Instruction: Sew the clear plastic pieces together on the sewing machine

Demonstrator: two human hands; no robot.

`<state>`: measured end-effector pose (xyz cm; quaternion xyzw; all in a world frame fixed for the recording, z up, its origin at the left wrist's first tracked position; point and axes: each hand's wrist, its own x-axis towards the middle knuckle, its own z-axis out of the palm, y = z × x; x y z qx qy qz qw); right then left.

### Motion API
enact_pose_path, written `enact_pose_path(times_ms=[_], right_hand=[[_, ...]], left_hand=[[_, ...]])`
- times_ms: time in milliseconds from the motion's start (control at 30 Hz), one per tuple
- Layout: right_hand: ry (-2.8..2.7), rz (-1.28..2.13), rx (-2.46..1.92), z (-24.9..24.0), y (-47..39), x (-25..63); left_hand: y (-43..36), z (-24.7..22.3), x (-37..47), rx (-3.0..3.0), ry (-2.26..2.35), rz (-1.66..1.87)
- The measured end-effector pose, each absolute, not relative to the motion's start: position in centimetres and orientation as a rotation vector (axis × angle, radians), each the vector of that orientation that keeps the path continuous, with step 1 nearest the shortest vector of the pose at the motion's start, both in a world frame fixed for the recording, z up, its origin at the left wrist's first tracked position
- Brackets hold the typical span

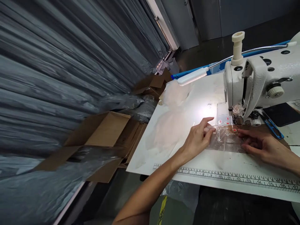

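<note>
A clear, shiny plastic sheet (226, 140) with small red marks lies under the needle area of a white sewing machine (236, 84). My left hand (198, 137) grips the sheet's left edge near the thumb, its index finger stretched out above. On the other side, my right hand (266, 145) has its thumb and index finger closed at the sheet's right edge, just in front of the presser foot. The far end of the sheet passes beside the needle, partly hidden by the machine head.
Blue thread snips (273, 125) and a dark flat object (282, 114) lie right of the needle. A white lamp (193, 76) lights the table (145, 156), which has a printed ruler (222, 175) along its front. Pale sheer pieces (166, 128) lie left; open cardboard boxes (107, 129) stand beyond.
</note>
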<state>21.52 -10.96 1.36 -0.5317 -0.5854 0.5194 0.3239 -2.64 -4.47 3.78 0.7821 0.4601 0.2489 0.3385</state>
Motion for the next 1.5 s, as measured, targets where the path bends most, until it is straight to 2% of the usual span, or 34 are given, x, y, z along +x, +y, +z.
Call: enact_pose_path(times_ms=[133, 200, 367, 467, 600, 667, 833, 933, 1000, 1100, 1200, 1300, 1400, 1500], right_hand=[[-1.526, 1.779, -1.157, 2.5, -11.4, 22.0], [-1.566, 1.885, -1.034, 3.4, -11.7, 22.2], [-1.591, 1.74, -0.891, 5.0, -12.2, 22.1], [-1.366, 1.587, -0.962, 4.5, -12.1, 21.4], [-1.12, 1.434, -1.088, 3.4, -11.5, 19.9], [-1.036, 1.462, -1.098, 3.3, -11.4, 19.3], [-0.791, 1.771, -1.255, 3.4, -12.0, 18.8], [-0.961, 1.874, -1.383, 3.1, -12.4, 19.1], [-1.314, 1.707, -1.471, 3.0, -12.2, 19.4], [-1.888, 0.979, -1.569, 2.6, -11.0, 20.1], [-2.081, 0.412, -1.661, 2.0, -9.6, 20.9], [-2.052, 0.34, -1.794, 1.2, -8.7, 21.6], [-1.998, 0.355, -1.861, 0.9, -9.0, 21.8], [-2.012, 0.186, -1.595, 1.0, -10.2, 20.9]], left_hand=[[-7.0, 6.7, -2.9, 1.568, 0.993, 0.492], [-8.3, 7.9, -3.4, 1.414, 0.915, 0.449], [-10.1, 7.4, -4.3, 1.186, 0.947, 0.597], [-9.9, 6.1, -3.9, 1.04, 1.127, 0.797], [-9.2, 5.2, -2.9, 0.927, 1.169, 0.875], [-9.1, 5.1, -2.6, 0.906, 1.157, 0.871], [-9.6, 4.1, -2.5, 0.971, 1.168, 0.912], [-9.6, 2.9, -2.9, 1.127, 1.169, 0.915], [-9.2, 2.0, -3.3, 1.336, 1.184, 0.894], [-7.9, 1.1, -3.9, 1.889, 1.262, 0.909], [-6.1, 0.7, -4.2, 2.458, 1.386, 0.844], [-4.3, 0.9, -4.0, 2.723, 1.501, 0.662], [-3.3, 1.4, -3.6, 2.814, 1.521, 0.67], [-3.2, 1.9, -3.4, 2.869, 1.241, 0.7]])
